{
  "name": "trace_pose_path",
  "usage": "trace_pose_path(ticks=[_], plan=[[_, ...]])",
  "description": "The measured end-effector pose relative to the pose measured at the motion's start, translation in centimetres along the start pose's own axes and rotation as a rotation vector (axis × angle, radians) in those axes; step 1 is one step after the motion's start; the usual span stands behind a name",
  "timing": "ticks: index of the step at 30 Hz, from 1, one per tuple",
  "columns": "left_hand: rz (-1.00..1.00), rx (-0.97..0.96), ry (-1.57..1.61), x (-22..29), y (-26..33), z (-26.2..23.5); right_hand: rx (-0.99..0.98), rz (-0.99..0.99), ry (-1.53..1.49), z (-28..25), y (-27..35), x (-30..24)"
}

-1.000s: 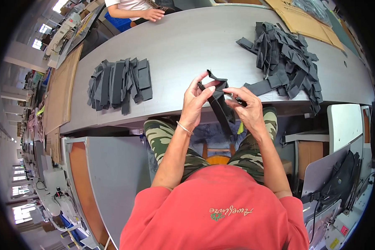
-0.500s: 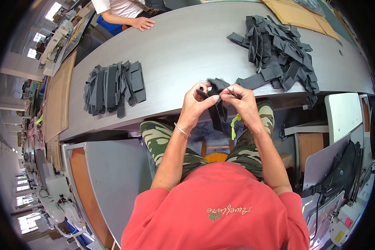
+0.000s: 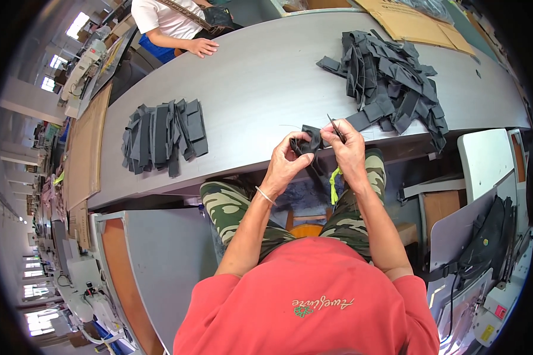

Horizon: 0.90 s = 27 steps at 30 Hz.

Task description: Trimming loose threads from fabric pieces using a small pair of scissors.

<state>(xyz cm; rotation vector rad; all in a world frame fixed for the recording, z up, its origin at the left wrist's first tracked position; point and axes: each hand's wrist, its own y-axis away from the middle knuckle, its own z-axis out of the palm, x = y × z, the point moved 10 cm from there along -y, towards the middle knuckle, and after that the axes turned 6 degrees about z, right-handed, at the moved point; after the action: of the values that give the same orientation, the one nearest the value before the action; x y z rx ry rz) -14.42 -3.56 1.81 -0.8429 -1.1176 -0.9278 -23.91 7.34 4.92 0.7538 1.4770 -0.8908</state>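
My left hand (image 3: 283, 165), a light band at its wrist, is closed around a dark grey fabric strip (image 3: 312, 137) at the table's near edge. The strip is bunched into a loop, and part of it hangs down over my lap. Close on its right, my right hand (image 3: 350, 155) grips dark thread snips (image 3: 336, 126), their pointed tip showing above the fingers. A yellow-green cord (image 3: 334, 186) dangles under that hand. The right fingertips are against or very near the strip; exact contact is hidden. A thin loose thread shows beside the strip.
A tangled heap of dark grey strips (image 3: 391, 83) lies on the grey table (image 3: 260, 77) to the right, one trailing toward my hands. A flatter stack of strips (image 3: 163, 135) lies left. Across the table, another person's hand (image 3: 203, 47) rests on the edge. Cardboard (image 3: 417, 25) lies far right.
My right hand has drawn slightly up and apart from my left, and the snips' tip now points upward in plain view. The strip has been gathered closer into my left hand.
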Motion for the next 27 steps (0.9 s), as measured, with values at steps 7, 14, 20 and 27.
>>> trace_pose_path(ticks=[7,14,20,27], plan=[[0.086,0.138,0.109,2.0,0.0,-0.5,-0.028,0.087,0.054,-0.2,-0.1,1.0],[0.118,0.178,0.065,2.7,0.3,-1.8,0.125,-0.059,0.130,-3.1,-0.5,-2.7],[0.186,0.182,-0.054,3.3,0.6,-1.9,0.016,-0.444,0.640,0.8,1.8,-8.6],[0.153,0.174,-0.104,3.6,1.0,-1.2,0.077,-0.556,0.803,2.0,2.2,-8.7]])
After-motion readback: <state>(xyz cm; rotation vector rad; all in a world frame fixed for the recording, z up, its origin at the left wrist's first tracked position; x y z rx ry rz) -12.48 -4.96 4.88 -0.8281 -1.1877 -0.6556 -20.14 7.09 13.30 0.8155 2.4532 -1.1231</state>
